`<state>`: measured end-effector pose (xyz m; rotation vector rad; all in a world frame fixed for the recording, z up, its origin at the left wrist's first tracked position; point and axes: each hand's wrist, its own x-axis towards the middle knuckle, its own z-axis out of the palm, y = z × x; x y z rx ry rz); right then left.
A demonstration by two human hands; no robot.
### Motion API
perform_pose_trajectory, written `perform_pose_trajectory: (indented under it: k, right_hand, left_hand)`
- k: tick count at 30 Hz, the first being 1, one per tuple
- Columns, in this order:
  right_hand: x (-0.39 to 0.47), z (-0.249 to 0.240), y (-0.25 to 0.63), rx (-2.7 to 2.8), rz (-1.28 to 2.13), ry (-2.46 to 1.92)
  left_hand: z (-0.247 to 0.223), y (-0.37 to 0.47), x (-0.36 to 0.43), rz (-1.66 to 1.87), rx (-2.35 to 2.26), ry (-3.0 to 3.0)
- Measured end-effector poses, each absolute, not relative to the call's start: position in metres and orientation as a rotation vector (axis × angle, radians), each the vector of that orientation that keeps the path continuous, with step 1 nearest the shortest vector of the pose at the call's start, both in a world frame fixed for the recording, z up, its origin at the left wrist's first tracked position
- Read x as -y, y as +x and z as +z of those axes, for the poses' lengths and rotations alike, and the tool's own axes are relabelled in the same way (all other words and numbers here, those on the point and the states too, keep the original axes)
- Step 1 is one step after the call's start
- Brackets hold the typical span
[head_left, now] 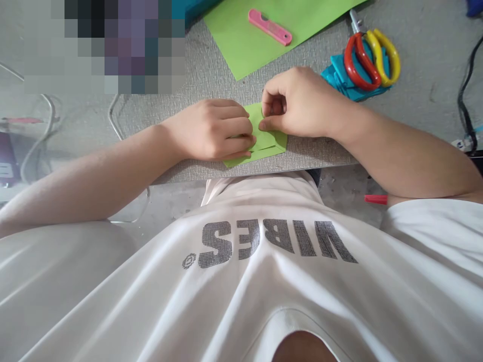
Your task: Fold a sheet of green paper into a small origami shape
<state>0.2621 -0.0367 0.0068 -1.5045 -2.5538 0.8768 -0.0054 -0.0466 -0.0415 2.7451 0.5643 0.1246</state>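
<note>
A small folded piece of green paper (277,142) lies near the table's front edge, with a short dark line or slit across its lower part. My left hand (217,128) rests over its left side, fingers bent, close together and pressing it down. From the right, my right hand (298,103) reaches in with curled fingers. Its thumb and forefinger pinch at the paper's upper middle, and the exact bit between the tips is hard to make out. The left hand hides much of the paper's left half.
Beyond my hands lies a larger green sheet (234,48) with a pink folding cutter (269,26) on it. Scissors with red and yellow handles (362,65) rest on a blue packet (334,75) at right. A white cable (113,113) runs at left; a black cable (463,100) hangs far right.
</note>
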Motion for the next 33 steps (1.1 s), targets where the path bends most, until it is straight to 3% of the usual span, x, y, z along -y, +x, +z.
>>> perform_pose_trajectory:
  k: [8,14,25,30,33]
  right_hand:
    - [0.035,0.001,0.256,2.58,0.827,-1.53]
    - [0.035,-0.001,0.256,2.575,0.823,-1.516]
    - [0.034,-0.003,0.256,2.567,0.844,-1.507]
    - [0.03,-0.008,0.259,2.589,0.833,-1.45]
    - [0.031,-0.01,0.259,2.622,0.805,-1.41]
  left_hand:
    - [-0.041,-0.018,0.05,0.23,-0.656,2.876]
    - [-0.017,-0.026,0.063,0.051,-0.629,2.962]
    - [-0.022,-0.067,0.075,0.027,-0.623,2.889]
    - [-0.02,-0.073,0.091,0.141,-0.803,2.909]
    - [-0.016,-0.056,0.117,0.382,-0.952,2.986]
